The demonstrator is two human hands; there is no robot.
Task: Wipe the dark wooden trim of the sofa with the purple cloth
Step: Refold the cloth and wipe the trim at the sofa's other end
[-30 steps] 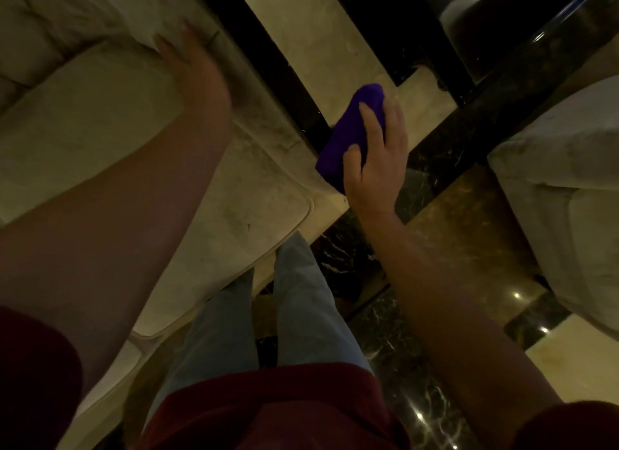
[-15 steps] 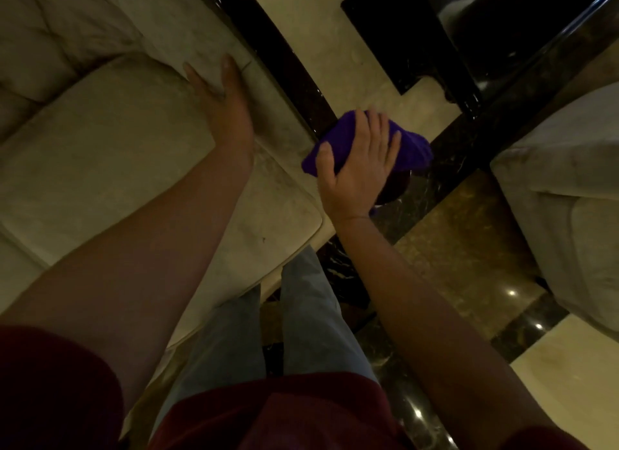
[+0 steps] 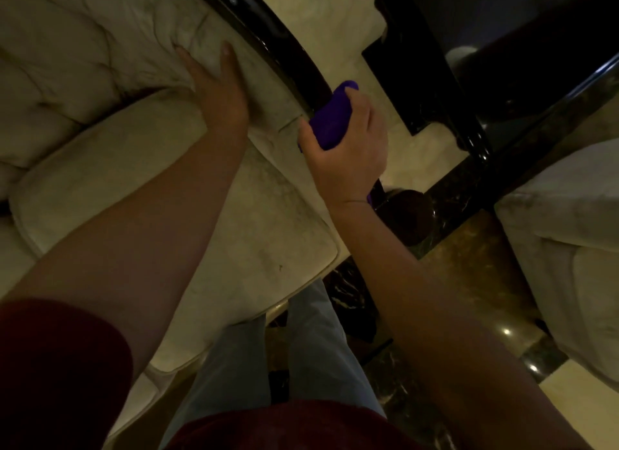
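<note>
The cream sofa (image 3: 100, 168) fills the left of the view, its armrest edged by glossy dark wooden trim (image 3: 261, 37) running diagonally from top centre downward. My right hand (image 3: 351, 148) grips the bunched purple cloth (image 3: 331, 121) and presses it against the lower end of that trim. My left hand (image 3: 214, 84) lies flat with fingers spread on the padded armrest, just left of the trim, holding nothing.
A dark glossy table (image 3: 469, 64) stands right of the trim across a strip of pale marble floor (image 3: 338, 30). Another cream seat (image 3: 569, 248) sits at the right edge. My jeans-clad legs (image 3: 301, 349) stand by the sofa's front corner on dark veined floor.
My right hand has closed around the cloth, bunching it from flat under the palm, and brought it onto the trim. My left hand stays on the armrest.
</note>
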